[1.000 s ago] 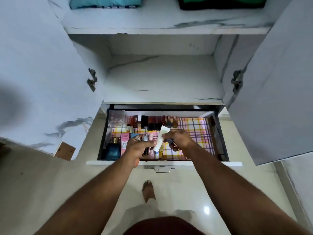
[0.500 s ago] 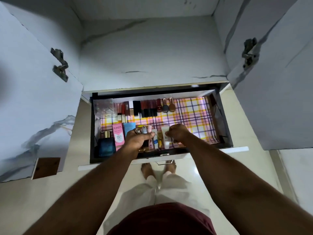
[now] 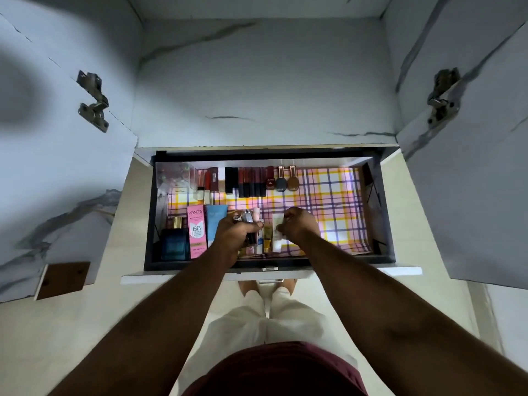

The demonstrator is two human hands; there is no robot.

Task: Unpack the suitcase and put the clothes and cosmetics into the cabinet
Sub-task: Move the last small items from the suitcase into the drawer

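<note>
Two hands work inside an open drawer (image 3: 148,212) of cosmetics, below a bare cabinet shelf (image 3: 265,90).

The left hand (image 3: 237,234) has its fingers curled round a bunch of small bottles (image 3: 248,217), their caps sticking up above the knuckles. Just beside it, the right hand (image 3: 300,227) pinches a white tube (image 3: 276,224) that stands near the drawer's front, next to a small gold tube (image 3: 267,234). Left of the hands stand a blue tube (image 3: 215,218), a pink box (image 3: 196,232) and a dark blue bottle (image 3: 174,244). A row of lipsticks (image 3: 248,181) and two nail polish bottles (image 3: 287,180) lines the back wall, over a checked liner (image 3: 337,201). Both cabinet doors (image 3: 51,167) stand wide open.
</note>
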